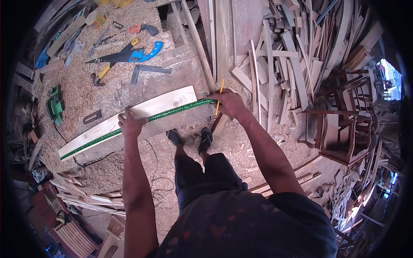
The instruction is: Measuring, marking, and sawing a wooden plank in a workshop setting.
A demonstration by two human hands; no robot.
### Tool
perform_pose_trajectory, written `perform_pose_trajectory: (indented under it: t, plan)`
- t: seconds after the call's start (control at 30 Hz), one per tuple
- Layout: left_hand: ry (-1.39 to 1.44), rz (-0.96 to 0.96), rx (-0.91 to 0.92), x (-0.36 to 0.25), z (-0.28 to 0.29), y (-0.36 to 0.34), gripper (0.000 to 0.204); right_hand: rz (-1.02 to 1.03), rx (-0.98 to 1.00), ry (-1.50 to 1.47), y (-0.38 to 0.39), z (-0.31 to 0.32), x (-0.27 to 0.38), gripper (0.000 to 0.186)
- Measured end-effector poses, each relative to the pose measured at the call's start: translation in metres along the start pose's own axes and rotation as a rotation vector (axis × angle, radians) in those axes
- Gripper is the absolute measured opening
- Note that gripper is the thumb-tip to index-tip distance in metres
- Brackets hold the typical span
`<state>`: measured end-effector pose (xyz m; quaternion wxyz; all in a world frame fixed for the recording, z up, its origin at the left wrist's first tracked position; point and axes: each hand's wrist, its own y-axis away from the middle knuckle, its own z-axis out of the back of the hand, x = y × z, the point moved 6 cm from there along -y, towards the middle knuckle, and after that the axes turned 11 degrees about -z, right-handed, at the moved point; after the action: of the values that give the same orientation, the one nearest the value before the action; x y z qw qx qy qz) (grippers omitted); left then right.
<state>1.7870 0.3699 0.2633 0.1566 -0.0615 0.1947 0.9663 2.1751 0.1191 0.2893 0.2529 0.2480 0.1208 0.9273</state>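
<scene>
— Sawdust everywhere on this workbench (86, 86), offcuts stacked behind. What's out left?

— A green power planer (55, 105) well left of the fingers, then a hammer (101, 74) and a blue-handled handsaw (129, 55) beyond them.

— And the hands?

— Left hand (130, 124) presses flat, fingers spread, on the green straightedge (142, 121) lying along the pale board (137, 114). Nothing gripped, just pinning it down.

— Further right?

— Right hand (230, 104) sits at the straightedge's far end, fingers pinched round a yellow pencil (219, 98), its tip just below the fingertips at the board's end.
</scene>
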Motion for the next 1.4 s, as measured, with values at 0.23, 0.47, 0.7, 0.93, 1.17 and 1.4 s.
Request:
perform_pose_trajectory:
  t: [0.23, 0.47, 0.7, 0.93, 1.17, 1.4]
  plan:
    - [0.013, 0.010, 0.033, 0.001, -0.008, -0.004, 0.136, -0.009, -0.020, -0.011, -0.001, -0.001, 0.002, 0.043]
    - [0.051, -0.017, 0.033, 0.002, -0.010, -0.014, 0.138, -0.010, -0.058, -0.009, -0.012, -0.011, 0.002, 0.036]
    - [0.062, 0.031, 0.066, 0.006, -0.010, -0.025, 0.138, -0.063, -0.019, 0.061, -0.023, -0.006, 0.012, 0.033]
    - [0.052, 0.067, 0.105, 0.001, -0.013, -0.029, 0.139, -0.213, -0.022, 0.127, -0.027, -0.002, -0.010, 0.029]
    - [0.024, 0.063, 0.108, 0.001, -0.015, -0.031, 0.140, -0.196, -0.118, 0.137, -0.021, 0.001, -0.037, 0.027]
    - [0.040, 0.080, 0.133, -0.003, -0.016, -0.030, 0.139, -0.223, -0.118, 0.133, -0.020, 0.002, -0.040, 0.027]
